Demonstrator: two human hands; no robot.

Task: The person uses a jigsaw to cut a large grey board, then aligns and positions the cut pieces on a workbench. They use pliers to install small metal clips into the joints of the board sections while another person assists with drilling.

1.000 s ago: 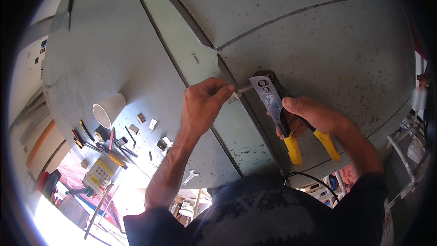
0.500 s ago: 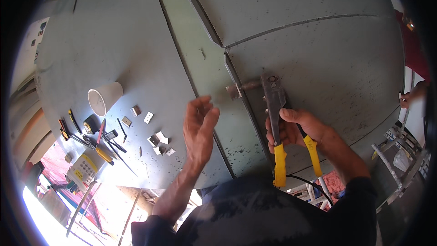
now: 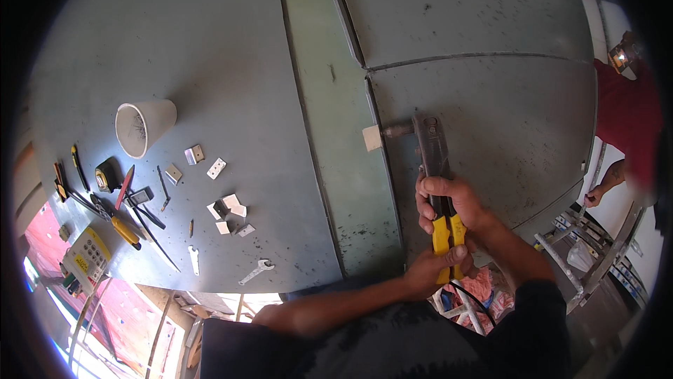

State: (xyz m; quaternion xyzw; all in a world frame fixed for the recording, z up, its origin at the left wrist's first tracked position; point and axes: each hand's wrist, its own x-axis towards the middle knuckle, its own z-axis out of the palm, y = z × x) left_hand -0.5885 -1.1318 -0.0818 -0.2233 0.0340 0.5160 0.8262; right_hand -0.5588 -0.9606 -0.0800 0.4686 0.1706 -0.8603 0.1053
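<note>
A hand riveter (image 3: pixel 434 142) with a dark metal body and yellow grips is held in both my hands. My right hand (image 3: pixel 452 200) wraps the upper part of its handles, just below the head. Lower down, my left hand (image 3: pixel 436 267) is closed around the ends of the yellow grips, and the handles are pressed together. The riveter's nose points left and meets a narrow raised metal edge (image 3: pixel 390 176). On the other side of that edge, in line with the nose, sits a small light metal bracket (image 3: pixel 372 138). The rivet itself is hidden.
The grey sheet surface (image 3: pixel 224 49) bears a white cup (image 3: pixel 160 125) of small pieces, several loose brackets (image 3: pixel 228 205), two wrenches (image 3: pixel 258 271), a tape measure (image 3: pixel 107 175) and yellow-handled snips (image 3: pixel 125 230). At the far right stands another person in red (image 3: pixel 627 119), beside a ladder (image 3: pixel 561 267).
My left hand has come across from the left onto the riveter's grips. The handles, spread before, are now squeezed together. The view has shifted a little.
</note>
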